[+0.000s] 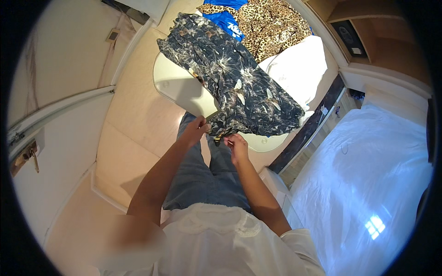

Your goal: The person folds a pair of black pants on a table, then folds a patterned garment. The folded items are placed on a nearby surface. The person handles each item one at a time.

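Note:
A dark patterned garment (238, 79) lies spread across a pale table (179, 86) with rounded corners. At its near edge, my left hand (199, 129) pinches the bunched cloth between thumb and fingers. My right hand (237, 143) is at the same bunched edge, a little to the right, with its fingers curled at the cloth. Between the hands a small yellow and black part of the fabric hangs down. Beyond the dark garment lie a leopard-print cloth (276, 27), a blue cloth with white print (224, 25) and a white cloth (298, 65).
A bed with a white sheet (362, 172) stands to the right. Wooden shelving (386, 41) holding a black safe (349, 38) is at the upper right. A white door with a metal handle (35, 159) is at the left. My legs in jeans are close to the table's near edge.

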Action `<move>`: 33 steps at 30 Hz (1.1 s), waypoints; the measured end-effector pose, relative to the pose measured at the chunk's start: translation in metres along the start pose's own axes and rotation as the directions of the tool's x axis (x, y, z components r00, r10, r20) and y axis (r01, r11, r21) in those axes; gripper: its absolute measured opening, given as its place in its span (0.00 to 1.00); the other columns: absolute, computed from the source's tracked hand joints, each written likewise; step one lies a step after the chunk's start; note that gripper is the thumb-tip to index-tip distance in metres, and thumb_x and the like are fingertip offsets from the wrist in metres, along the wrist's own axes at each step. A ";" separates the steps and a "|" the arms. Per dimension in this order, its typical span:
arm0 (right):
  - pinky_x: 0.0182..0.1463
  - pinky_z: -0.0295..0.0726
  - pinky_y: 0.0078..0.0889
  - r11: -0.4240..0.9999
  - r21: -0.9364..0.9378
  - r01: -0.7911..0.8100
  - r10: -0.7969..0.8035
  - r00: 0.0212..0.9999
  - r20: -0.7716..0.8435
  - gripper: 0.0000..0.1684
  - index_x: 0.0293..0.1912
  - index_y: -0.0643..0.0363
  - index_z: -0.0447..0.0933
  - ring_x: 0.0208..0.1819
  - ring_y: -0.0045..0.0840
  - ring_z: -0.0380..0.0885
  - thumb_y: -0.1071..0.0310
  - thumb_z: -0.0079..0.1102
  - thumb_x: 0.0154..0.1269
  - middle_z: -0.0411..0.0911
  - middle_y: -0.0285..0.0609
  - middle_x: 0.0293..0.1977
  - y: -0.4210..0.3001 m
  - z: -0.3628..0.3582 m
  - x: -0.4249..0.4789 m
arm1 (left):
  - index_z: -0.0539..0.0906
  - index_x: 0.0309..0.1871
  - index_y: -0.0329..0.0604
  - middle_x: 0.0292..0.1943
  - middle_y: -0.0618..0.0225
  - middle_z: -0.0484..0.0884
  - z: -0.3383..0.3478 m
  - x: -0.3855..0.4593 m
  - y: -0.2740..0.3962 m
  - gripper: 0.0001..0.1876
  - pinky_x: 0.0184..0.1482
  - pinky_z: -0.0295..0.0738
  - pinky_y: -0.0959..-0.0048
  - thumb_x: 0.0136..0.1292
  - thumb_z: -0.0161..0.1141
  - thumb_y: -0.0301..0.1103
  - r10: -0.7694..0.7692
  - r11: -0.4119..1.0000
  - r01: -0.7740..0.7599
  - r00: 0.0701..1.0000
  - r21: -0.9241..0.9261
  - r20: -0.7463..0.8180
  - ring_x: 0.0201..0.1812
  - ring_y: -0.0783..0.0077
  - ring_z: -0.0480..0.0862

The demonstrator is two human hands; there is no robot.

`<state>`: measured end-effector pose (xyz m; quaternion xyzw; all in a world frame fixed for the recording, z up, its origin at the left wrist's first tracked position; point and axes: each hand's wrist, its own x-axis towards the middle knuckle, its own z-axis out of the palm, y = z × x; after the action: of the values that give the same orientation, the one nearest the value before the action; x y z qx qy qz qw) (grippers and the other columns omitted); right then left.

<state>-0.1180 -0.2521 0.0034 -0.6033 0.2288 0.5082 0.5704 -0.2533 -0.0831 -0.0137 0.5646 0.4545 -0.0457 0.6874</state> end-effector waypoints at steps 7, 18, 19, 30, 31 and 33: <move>0.43 0.81 0.29 0.891 0.385 -0.241 0.139 0.951 0.275 0.13 0.45 0.57 0.78 0.37 0.28 0.83 0.58 0.62 0.69 0.82 0.38 0.37 -0.012 -0.006 -0.007 | 0.79 0.54 0.39 0.43 0.67 0.85 -0.007 -0.008 0.063 0.16 0.47 0.79 0.73 0.63 0.68 0.27 -0.094 0.876 0.178 0.975 -0.449 0.203 0.44 0.76 0.84; 0.36 0.88 0.32 0.992 0.102 0.069 -0.065 0.997 -0.045 0.22 0.47 0.67 0.76 0.32 0.29 0.84 0.54 0.57 0.75 0.84 0.48 0.39 -0.040 0.021 -0.035 | 0.84 0.48 0.34 0.37 0.62 0.86 -0.018 0.001 0.055 0.15 0.42 0.78 0.68 0.65 0.67 0.36 0.207 0.908 -0.223 0.975 0.354 0.083 0.38 0.69 0.85; 0.36 0.88 0.33 0.987 0.128 0.099 -0.095 0.995 -0.039 0.23 0.47 0.67 0.76 0.32 0.29 0.85 0.52 0.56 0.76 0.84 0.48 0.39 -0.042 0.021 -0.034 | 0.85 0.47 0.34 0.36 0.62 0.86 -0.021 0.002 0.061 0.17 0.41 0.78 0.67 0.63 0.69 0.39 0.162 0.913 -0.185 0.982 0.364 0.093 0.37 0.67 0.85; 0.57 0.79 0.40 0.941 0.318 -0.114 -0.012 0.929 0.369 0.31 0.60 0.55 0.73 0.53 0.30 0.80 0.39 0.50 0.74 0.81 0.39 0.52 -0.054 0.016 -0.024 | 0.83 0.56 0.39 0.45 0.68 0.87 -0.045 -0.020 0.098 0.25 0.48 0.76 0.74 0.58 0.73 0.40 -0.209 0.946 0.317 0.748 -0.063 0.630 0.45 0.75 0.85; 0.58 0.78 0.38 0.955 0.277 -0.110 -0.014 0.911 0.412 0.29 0.60 0.55 0.74 0.54 0.28 0.79 0.42 0.53 0.74 0.81 0.38 0.52 -0.054 0.021 -0.036 | 0.79 0.59 0.39 0.48 0.68 0.86 -0.045 -0.024 0.106 0.25 0.52 0.76 0.73 0.60 0.71 0.36 -0.169 0.917 0.361 0.740 -0.172 0.651 0.48 0.74 0.84; 0.60 0.76 0.36 0.976 0.196 -0.092 -0.018 0.868 0.496 0.24 0.59 0.55 0.75 0.55 0.25 0.78 0.49 0.58 0.73 0.81 0.37 0.52 -0.054 0.033 -0.060 | 0.73 0.66 0.39 0.54 0.67 0.84 -0.045 -0.034 0.122 0.26 0.59 0.76 0.71 0.65 0.66 0.29 -0.091 0.810 0.455 0.721 -0.370 0.687 0.54 0.74 0.84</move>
<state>-0.1063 -0.2268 0.0853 -0.3839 0.1398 0.6291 0.6613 -0.2285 -0.0181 0.1006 0.2326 0.2687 -0.2168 0.9092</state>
